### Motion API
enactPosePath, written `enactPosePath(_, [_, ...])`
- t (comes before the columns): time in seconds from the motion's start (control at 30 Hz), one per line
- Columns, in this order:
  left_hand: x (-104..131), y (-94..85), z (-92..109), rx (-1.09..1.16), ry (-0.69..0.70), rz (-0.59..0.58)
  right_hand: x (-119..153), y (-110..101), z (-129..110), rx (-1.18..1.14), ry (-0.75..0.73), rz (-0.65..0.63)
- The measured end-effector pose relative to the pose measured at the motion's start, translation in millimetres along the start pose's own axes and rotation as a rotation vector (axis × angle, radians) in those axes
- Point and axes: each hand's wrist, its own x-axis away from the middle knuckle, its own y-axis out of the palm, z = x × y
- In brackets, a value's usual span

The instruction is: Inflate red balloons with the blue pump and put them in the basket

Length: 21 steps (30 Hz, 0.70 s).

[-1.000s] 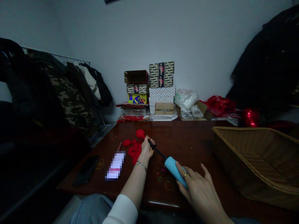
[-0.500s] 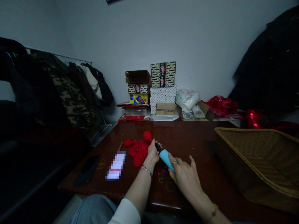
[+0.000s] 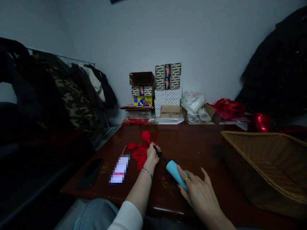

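Observation:
My left hand (image 3: 153, 154) is closed around the black nozzle end of a pump, with the neck of a small, partly filled red balloon (image 3: 145, 136) at its fingers. The pump's light blue barrel (image 3: 177, 174) lies in the grip of my right hand (image 3: 199, 188), thumb and forefinger along it and some other fingers raised. A black rod shows between the barrel and the nozzle end. Beside my left hand, a pile of red balloons (image 3: 139, 156) rests on the dark brown table (image 3: 192, 140). Small coloured rubber bands (image 3: 165, 184) lie under the pump.
On the left of the table are a blurred-out bright phone (image 3: 120, 170), a dark phone (image 3: 90, 172) and yellowish bands (image 3: 104, 167). A wicker basket (image 3: 259, 166) stands at the right. Stacked boxes (image 3: 168, 95) and plastic bags (image 3: 193, 101) are beyond the far edge.
My right hand has drawn the blue barrel back down and right, exposing more black rod. My left hand has shifted slightly left, and the red balloon at it looks larger and has moved up-left.

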Motion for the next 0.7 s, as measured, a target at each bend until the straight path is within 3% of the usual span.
enactPosePath(0.37, [-2, 3.9, 15, 0.024, 0.003, 0.020, 42, -7, 28, -0.027, -0.123, 0.151])
enactPosePath(0.7, [7, 8.4, 15, 0.034, -0.013, -0.017, 24, -10, 17, -0.040, -0.046, 0.100])
